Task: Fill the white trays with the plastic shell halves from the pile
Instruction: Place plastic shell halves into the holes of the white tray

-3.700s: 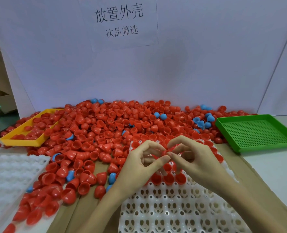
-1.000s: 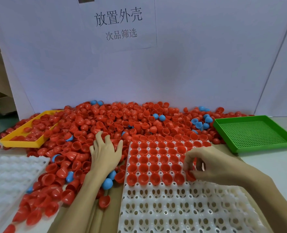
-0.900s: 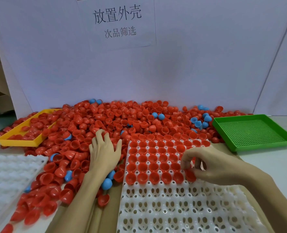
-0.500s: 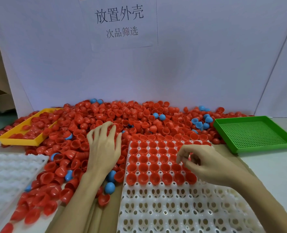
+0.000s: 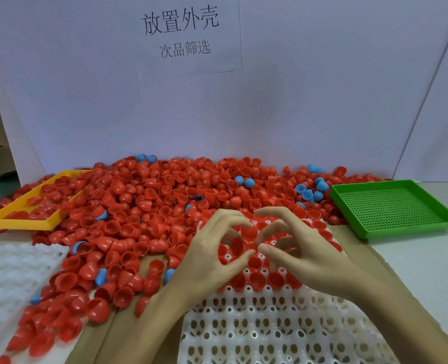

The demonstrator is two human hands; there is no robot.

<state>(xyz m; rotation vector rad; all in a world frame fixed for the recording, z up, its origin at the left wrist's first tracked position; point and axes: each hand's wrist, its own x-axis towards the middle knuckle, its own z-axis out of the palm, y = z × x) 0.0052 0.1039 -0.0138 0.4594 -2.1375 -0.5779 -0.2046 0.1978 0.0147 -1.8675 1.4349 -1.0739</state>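
Note:
A big pile of red shell halves (image 5: 165, 195) covers the table's back and left. The white tray (image 5: 270, 324) lies in front of me, its far rows filled with red shells (image 5: 257, 279) and its near sockets bare. Both hands meet above the filled rows. My left hand (image 5: 212, 258) pinches a red shell half (image 5: 240, 245) between thumb and fingers. My right hand (image 5: 307, 256) faces it with curled fingers, its thumb tip right beside that shell. Whether the right hand grips it cannot be made out.
A second white tray (image 5: 12, 266) lies at the left edge. A yellow tray (image 5: 20, 222) holding red shells sits at the back left, a green perforated tray (image 5: 391, 206) at the back right. Blue shells (image 5: 309, 193) are scattered in the pile. A white board with a paper sign (image 5: 181, 35) closes the back.
My left hand has left the pile and come right over the tray with a red shell. My right hand has lifted from the tray's right edge to meet it.

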